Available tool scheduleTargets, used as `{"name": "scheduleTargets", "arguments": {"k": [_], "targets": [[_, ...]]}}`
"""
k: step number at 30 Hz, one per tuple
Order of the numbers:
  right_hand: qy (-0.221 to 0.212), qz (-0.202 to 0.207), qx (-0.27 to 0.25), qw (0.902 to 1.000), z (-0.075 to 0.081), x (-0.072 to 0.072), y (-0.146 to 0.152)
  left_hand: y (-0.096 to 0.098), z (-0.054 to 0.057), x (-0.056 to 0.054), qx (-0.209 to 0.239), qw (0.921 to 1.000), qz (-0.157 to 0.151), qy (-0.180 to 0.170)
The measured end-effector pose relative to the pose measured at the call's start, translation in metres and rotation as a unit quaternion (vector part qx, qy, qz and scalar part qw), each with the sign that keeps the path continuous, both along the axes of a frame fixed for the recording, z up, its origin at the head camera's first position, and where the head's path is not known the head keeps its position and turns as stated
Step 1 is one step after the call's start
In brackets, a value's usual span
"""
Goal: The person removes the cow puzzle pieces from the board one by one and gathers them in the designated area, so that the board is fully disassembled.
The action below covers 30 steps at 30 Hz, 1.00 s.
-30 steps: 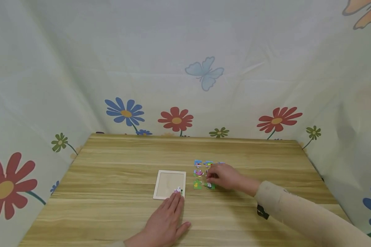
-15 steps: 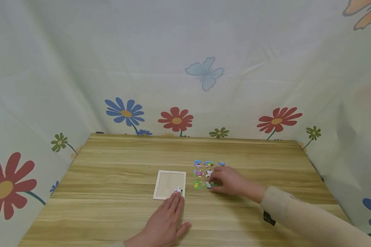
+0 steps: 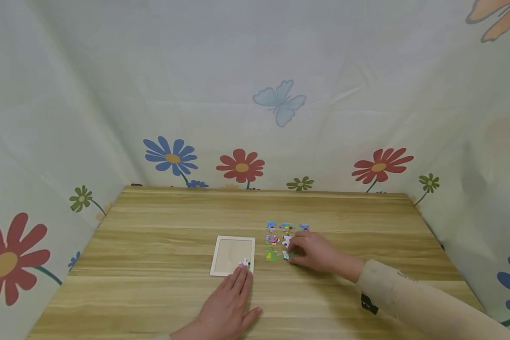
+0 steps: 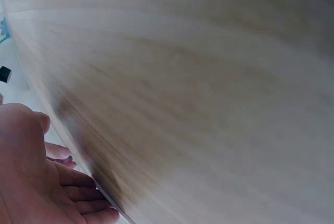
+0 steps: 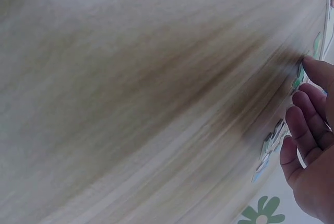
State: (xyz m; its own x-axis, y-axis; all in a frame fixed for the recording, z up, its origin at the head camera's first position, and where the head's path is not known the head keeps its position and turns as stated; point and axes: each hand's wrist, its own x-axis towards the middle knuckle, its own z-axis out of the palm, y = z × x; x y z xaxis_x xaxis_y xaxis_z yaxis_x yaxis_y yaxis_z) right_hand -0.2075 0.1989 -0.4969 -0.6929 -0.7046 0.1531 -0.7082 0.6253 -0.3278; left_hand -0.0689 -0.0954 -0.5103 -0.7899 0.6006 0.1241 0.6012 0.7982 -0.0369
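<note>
My left hand (image 3: pixel 227 302) lies with straight fingers over the lower right corner of a pale puzzle frame (image 3: pixel 214 257). Just beyond its fingertips, a puzzle piece (image 3: pixel 243 262) sits inside that corner, partly covered. To the right of the frame, several loose puzzle pieces (image 3: pixel 271 255) are laid out in rows. My right hand (image 3: pixel 318 251) is at the right side of these rows, thumb and forefinger pinching a green-and-white puzzle piece (image 3: pixel 286 255) in the bottom row. In the right wrist view, the thumb touches a green piece (image 5: pixel 298 80); the hand hides pieces behind it.
The wood-grain table (image 3: pixel 161 212) extends to a flowered curtain (image 3: pixel 331 127) behind and at both sides. A small black device (image 3: pixel 369 303) sits under my right wrist. More pieces (image 3: pixel 287 227) form the far row.
My right hand has shifted slightly to the right, with thumb and forefinger farther apart. This uncovers the middle piece and the far-right piece. My left hand stays in place.
</note>
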Motion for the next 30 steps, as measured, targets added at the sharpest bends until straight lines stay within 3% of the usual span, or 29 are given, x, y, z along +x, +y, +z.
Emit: {"name": "scheduleTargets", "arguments": {"k": [14,30], "targets": [[-0.001,-0.004,0.004,1.0,0.0008,-0.0004,-0.0004,-0.0001,-0.0001,-0.0016,0.0,0.9999,-0.001,0.011],[-0.001,0.007,0.004,1.0,-0.0001,0.0003,0.0013,-0.0004,-0.0002,-0.0012,-0.001,1.0,0.002,-0.006]]}}
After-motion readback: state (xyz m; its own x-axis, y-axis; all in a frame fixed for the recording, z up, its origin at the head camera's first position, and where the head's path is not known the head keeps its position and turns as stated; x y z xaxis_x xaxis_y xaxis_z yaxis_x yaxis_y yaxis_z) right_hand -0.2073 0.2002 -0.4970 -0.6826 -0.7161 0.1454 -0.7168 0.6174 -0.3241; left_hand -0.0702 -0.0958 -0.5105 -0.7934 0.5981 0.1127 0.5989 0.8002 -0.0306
